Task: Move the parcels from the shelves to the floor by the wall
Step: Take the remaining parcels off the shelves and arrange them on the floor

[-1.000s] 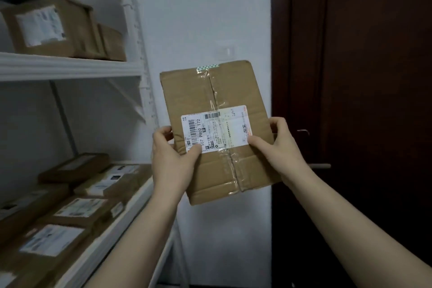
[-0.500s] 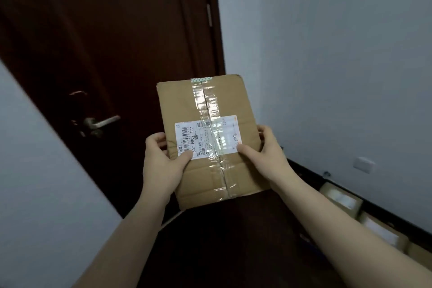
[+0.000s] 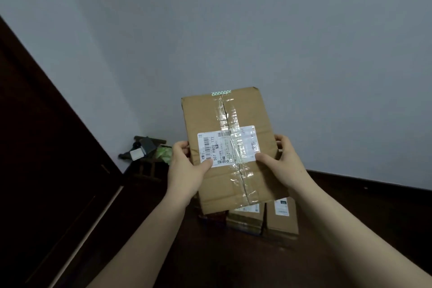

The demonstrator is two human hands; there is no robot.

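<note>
Reaching in from the lower edge, two bare forearms are seen meeting at a flat cardboard parcel, which is held up in the air with its broad face turned to the camera. The left hand is closed on the parcel's left edge: its thumb is laid across the front, on the lower left corner of the white shipping label, while its fingers are curled round the edge to the back. The right hand is closed on the right edge in the same way, with the thumb pressed on the label's lower right corner and the fingers wrapped behind. Clear tape is run down the centre seam, and green patterned tape is seen at the top edge.

Below and beyond, two further parcels are seen lying just beside each other on the dark floor, partly hidden by the held one. Farther off, beside the dark door, a small dark stand carrying grey-white and green objects is made out; what they are cannot be told. A plain pale wall is seen behind.
</note>
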